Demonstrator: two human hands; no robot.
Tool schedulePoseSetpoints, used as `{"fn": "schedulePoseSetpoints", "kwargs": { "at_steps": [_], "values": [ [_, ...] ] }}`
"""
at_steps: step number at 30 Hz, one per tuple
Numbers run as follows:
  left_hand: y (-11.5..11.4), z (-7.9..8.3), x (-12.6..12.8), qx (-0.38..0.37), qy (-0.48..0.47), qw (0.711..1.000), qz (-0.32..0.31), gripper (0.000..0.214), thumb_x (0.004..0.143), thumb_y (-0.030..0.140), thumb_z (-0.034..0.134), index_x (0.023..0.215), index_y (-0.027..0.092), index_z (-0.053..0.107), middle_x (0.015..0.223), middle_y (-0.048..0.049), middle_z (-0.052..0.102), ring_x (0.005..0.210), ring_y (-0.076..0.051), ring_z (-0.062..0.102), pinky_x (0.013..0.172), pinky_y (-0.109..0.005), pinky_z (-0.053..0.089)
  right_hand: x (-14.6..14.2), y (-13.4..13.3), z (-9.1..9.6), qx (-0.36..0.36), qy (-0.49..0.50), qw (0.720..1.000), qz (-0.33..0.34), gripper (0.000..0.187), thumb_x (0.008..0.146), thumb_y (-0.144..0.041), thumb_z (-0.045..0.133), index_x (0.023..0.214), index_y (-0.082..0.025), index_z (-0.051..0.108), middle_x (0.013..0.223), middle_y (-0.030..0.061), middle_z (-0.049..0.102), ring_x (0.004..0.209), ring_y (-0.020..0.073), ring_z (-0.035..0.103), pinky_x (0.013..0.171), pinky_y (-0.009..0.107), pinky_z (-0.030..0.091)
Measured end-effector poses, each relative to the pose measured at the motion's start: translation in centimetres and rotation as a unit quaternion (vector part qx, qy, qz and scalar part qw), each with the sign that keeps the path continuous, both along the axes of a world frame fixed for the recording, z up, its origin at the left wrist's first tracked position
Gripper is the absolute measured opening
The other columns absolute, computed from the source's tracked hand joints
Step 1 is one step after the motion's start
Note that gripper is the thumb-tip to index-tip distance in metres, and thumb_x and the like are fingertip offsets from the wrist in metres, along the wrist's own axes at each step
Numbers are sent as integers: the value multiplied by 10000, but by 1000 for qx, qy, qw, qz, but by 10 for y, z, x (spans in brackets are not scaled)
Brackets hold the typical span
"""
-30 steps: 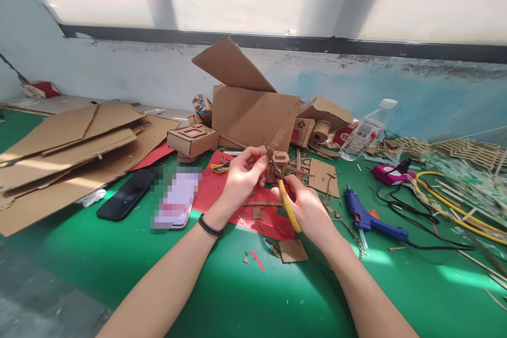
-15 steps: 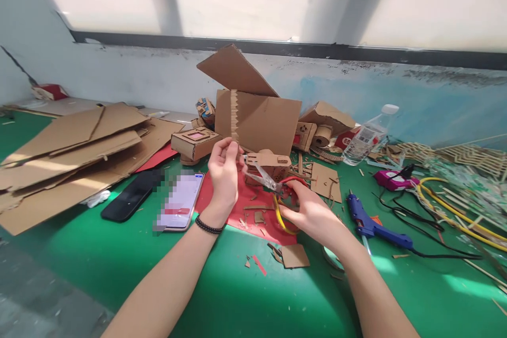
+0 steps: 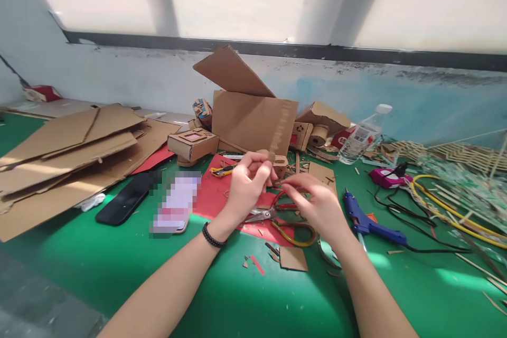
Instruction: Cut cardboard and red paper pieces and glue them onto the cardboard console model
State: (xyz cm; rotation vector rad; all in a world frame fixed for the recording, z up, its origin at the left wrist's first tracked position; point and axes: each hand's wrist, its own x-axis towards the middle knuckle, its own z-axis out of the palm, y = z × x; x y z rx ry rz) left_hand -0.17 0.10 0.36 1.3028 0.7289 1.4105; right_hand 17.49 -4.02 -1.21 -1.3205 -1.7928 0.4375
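Observation:
My left hand (image 3: 246, 186) is closed in a pinch on a small cardboard piece (image 3: 266, 157), held just above the red sheet (image 3: 216, 195). My right hand (image 3: 318, 206) hovers beside it with fingers loosely curled, its fingertips close to the same piece, and holds nothing I can make out. The scissors (image 3: 282, 220), with red and yellow handles, lie on the red sheet below both hands. A small cardboard model (image 3: 280, 165) stands just behind my fingers.
Flattened cardboard sheets (image 3: 67, 153) are piled at left, with a dark phone (image 3: 124, 199) and a second phone (image 3: 177, 203) beside them. A cardboard box (image 3: 253, 116) stands behind. A blue glue gun (image 3: 362, 219), cables, a water bottle (image 3: 362, 134) and stick lattices fill the right side.
My right hand has set the scissors down on the red sheet and moved up toward my left hand. The long corrugated strip held up half a second ago is no longer raised.

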Motion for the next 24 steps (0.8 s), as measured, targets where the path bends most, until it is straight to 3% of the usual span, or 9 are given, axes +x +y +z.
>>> {"fn": "schedulePoseSetpoints", "kwargs": {
  "at_steps": [4, 9, 15, 24],
  "values": [
    [-14, -1, 9, -30, 50, 995, -77, 206, 915, 373, 687, 959, 199, 585, 715, 4, 687, 608, -128, 631, 557, -224, 507, -6, -8, 11, 6, 201, 980, -11, 191, 981, -415, 666, 1001, -248, 759, 1027, 44, 729, 894, 191, 695, 745, 288, 580],
    [-15, -3, 11, -35, 89, 990, -102, 194, 912, 369, 681, 972, 211, 585, 747, -3, 698, 608, -145, 642, 570, -247, 505, -8, -8, 8, -10, 260, 965, -20, 184, 938, -405, 715, 917, -223, 736, 911, 28, 697, 738, 161, 657, 654, 277, 577],
    [-11, -4, 8, 7, 130, 989, -73, 155, 955, 375, 630, 965, 222, 608, 698, 28, 601, 568, -130, 573, 548, -245, 479, -7, -8, 9, 3, 213, 977, -3, 201, 959, -405, 679, 892, -221, 721, 922, 50, 692, 785, 177, 653, 622, 266, 557],
    [-7, 0, 4, -90, 92, 979, -155, 221, 900, 397, 673, 914, 213, 551, 697, 52, 529, 536, -106, 518, 473, -223, 492, -1, -8, 11, 51, 68, 996, -4, 163, 1003, -348, 617, 918, -237, 701, 917, 40, 747, 772, 179, 673, 672, 291, 539]
  ]
}}
